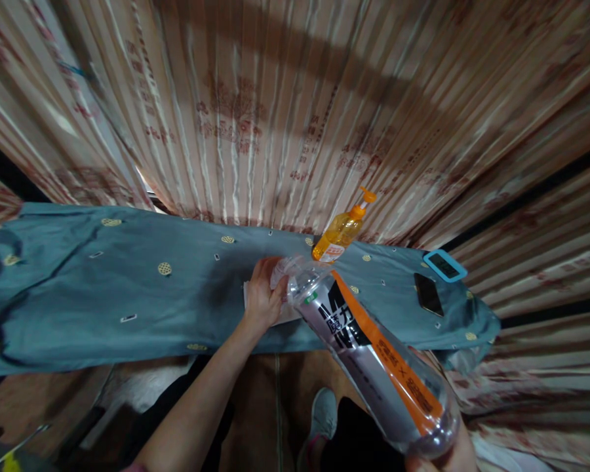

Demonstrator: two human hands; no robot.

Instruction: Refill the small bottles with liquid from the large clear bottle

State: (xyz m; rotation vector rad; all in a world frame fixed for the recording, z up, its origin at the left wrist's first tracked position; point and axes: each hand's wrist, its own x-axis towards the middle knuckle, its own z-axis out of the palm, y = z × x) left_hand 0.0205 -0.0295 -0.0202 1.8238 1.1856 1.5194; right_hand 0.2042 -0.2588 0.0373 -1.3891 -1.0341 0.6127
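A large clear plastic bottle (pixel 358 347) with a grey, black and orange label is tilted across the view. Its neck points left and away, its base towards me. My right hand (pixel 455 446) grips it near the base, partly hidden behind the bottle. At the neck end, my left hand (pixel 263 295) has its fingers curled round the clear mouth. A flat whitish thing (pixel 286 316) shows below and beside the left hand; its kind is unclear. Just beyond the bottle stands an orange pump bottle (pixel 338 235) with yellow-orange liquid in it.
A teal patterned cloth (pixel 128 282) covers the long narrow table. At its right end lie a dark phone (pixel 429 294) and a blue-framed digital display (pixel 445 265). Pleated curtains (pixel 275 118) hang behind and at the right. A shoe (pixel 324 413) shows on the floor below.
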